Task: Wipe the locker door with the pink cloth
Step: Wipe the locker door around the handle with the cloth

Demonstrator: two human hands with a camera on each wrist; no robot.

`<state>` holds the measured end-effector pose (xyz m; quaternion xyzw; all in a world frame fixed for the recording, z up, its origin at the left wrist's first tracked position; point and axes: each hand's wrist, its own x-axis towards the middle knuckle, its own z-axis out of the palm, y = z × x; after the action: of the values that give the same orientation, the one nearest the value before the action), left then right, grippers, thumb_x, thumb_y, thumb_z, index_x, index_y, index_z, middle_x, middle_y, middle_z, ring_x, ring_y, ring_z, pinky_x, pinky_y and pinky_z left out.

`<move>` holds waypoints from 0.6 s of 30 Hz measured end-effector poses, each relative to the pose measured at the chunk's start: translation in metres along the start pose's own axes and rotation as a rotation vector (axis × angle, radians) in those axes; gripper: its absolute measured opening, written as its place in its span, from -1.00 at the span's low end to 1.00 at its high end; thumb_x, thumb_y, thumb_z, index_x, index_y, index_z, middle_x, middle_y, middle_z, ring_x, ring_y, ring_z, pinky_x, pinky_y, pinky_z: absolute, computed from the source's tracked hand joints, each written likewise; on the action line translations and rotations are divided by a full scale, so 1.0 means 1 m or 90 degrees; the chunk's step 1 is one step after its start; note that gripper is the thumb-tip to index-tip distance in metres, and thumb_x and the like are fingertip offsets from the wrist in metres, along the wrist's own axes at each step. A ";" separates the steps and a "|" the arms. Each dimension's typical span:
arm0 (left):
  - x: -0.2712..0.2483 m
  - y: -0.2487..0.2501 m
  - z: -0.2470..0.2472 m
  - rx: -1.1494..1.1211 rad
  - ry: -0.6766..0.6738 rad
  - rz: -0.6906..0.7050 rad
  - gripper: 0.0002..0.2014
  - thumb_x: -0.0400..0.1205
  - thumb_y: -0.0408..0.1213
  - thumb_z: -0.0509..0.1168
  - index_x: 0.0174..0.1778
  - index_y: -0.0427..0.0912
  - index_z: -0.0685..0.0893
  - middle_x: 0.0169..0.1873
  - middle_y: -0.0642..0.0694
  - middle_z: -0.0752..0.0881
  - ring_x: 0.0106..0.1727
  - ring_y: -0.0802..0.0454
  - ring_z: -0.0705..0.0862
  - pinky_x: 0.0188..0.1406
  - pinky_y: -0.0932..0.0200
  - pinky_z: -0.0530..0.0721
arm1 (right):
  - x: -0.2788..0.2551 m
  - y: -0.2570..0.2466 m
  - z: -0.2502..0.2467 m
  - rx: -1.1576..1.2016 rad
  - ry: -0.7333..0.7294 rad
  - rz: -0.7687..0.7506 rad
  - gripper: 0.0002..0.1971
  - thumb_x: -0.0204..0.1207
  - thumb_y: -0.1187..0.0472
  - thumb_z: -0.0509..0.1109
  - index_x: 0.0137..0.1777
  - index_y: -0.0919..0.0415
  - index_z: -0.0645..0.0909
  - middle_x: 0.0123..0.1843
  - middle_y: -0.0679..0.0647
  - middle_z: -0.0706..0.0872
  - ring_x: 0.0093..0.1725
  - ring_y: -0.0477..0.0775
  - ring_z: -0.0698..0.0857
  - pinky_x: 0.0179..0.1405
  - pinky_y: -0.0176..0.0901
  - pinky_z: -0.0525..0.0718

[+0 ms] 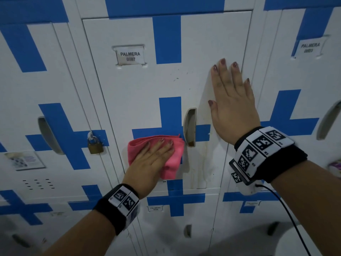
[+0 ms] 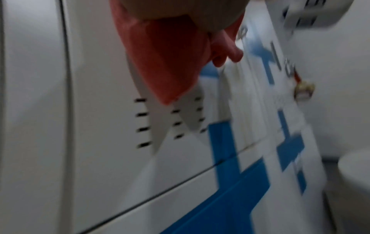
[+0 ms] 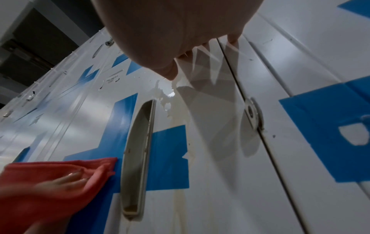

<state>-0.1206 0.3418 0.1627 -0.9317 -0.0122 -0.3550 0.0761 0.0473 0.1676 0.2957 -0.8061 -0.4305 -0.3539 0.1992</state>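
Note:
The white locker door [image 1: 140, 93] with a blue cross and a label reading PALMERA fills the middle of the head view. My left hand [image 1: 153, 157] lies flat with straight fingers on the folded pink cloth [image 1: 175, 159], pressing it to the door just left of the recessed handle [image 1: 190, 126]. The cloth [image 2: 166, 63] hangs under my palm in the left wrist view, and the cloth [image 3: 40, 177] sits at the lower left of the right wrist view. My right hand [image 1: 230, 93] rests flat and spread against the door's right edge, above the handle [image 3: 138, 158].
A brass padlock [image 1: 95, 145] hangs on the locker to the left. Brownish drip stains [image 1: 203, 163] run down below the handle. More lockers surround this one, with vent slots [image 2: 158, 121] below. A black cable [image 1: 287, 209] trails from my right wristband.

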 end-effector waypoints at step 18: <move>0.122 0.022 -0.071 -0.223 0.287 -0.238 -0.39 0.59 -0.38 -0.03 0.63 -0.09 0.17 0.60 -0.20 0.28 0.64 -0.03 0.15 0.66 -0.03 -0.01 | 0.000 -0.003 -0.004 0.023 -0.014 -0.002 -0.32 0.64 0.19 0.05 0.67 0.11 -0.23 0.70 -0.01 -0.26 0.67 0.09 -0.25 0.60 0.17 -0.14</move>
<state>-0.0744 0.3054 0.2935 -0.8104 -0.1045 -0.5563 -0.1508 0.0434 0.1663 0.2988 -0.8055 -0.4401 -0.3375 0.2088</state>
